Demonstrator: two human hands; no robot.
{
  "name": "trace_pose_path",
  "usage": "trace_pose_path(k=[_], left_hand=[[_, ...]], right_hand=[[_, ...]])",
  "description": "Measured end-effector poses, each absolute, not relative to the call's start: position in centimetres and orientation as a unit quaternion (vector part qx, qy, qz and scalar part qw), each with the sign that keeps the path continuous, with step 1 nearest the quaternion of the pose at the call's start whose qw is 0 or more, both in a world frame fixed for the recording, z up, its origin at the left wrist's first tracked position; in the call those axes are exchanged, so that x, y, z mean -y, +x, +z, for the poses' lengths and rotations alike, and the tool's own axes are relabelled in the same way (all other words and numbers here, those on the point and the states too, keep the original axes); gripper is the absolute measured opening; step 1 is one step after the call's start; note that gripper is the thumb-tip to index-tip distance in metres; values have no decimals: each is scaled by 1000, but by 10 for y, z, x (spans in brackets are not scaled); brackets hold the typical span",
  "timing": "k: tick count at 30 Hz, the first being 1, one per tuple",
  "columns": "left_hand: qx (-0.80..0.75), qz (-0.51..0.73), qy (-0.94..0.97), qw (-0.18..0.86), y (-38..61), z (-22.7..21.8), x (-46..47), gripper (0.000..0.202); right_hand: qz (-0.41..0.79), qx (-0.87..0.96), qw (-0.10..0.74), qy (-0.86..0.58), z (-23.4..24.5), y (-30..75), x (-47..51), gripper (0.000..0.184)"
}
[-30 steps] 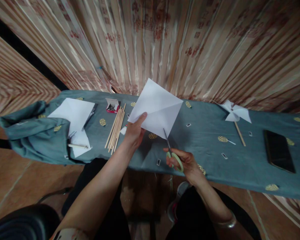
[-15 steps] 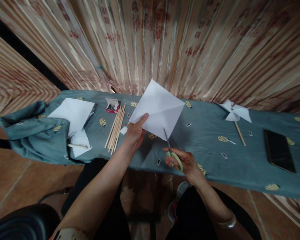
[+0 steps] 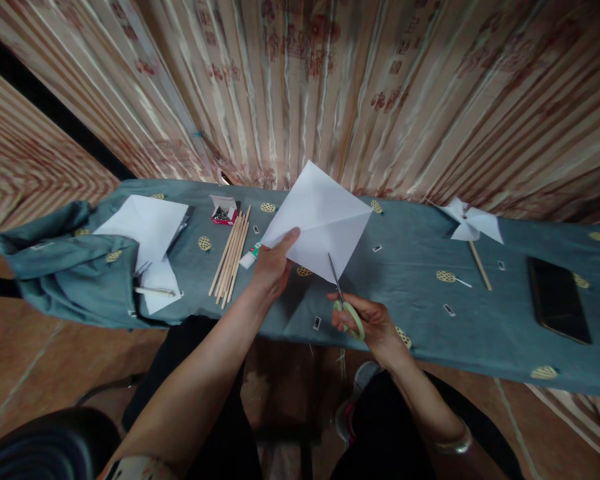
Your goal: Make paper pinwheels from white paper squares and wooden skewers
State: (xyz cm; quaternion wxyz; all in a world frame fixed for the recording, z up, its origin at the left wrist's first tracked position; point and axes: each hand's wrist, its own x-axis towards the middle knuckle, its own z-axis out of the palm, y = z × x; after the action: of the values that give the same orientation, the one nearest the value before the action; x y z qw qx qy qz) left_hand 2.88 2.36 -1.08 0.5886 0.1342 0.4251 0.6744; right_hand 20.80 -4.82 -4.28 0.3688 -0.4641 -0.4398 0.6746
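A square sheet of white paper (image 3: pixel 323 207) with crease lines is held up over the table, one corner towards me. My left hand (image 3: pixel 275 263) grips its left edge, thumb on top and fingers underneath. In my right hand (image 3: pixel 370 320) are scissors (image 3: pixel 349 317) with pale green handles, my fingers through the loops. Their blades lie at the near corner of the sheet, pointing up towards its middle. Whether the blades are parted is hard to see. A finished-looking white paper pinwheel (image 3: pixel 467 221) on a wooden stick lies to the right.
Several wooden sticks (image 3: pixel 231 259) lie left of the sheet, near an open small red box (image 3: pixel 225 211) of metal pins and a white-green tube (image 3: pixel 251 255). White papers (image 3: pixel 145 223) rest further left on the bunched tablecloth (image 3: pixel 70 267). A dark phone (image 3: pixel 559 300) lies at the right.
The paper and my left hand have shifted very slightly to the right. The scissors stay at the near corner, almost unmoved.
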Motion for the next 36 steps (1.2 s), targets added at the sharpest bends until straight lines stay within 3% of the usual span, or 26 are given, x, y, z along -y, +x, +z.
trace_pose_path(k=[22,36], left_hand=[[-434,653,159,600,34,-13,-20,20],[-428,653,178,599,33,-20,-20,30]], right_hand=[[679,416,373,-476,-42,207,46,52],[671,426,369,-482,-42,206,46,51]])
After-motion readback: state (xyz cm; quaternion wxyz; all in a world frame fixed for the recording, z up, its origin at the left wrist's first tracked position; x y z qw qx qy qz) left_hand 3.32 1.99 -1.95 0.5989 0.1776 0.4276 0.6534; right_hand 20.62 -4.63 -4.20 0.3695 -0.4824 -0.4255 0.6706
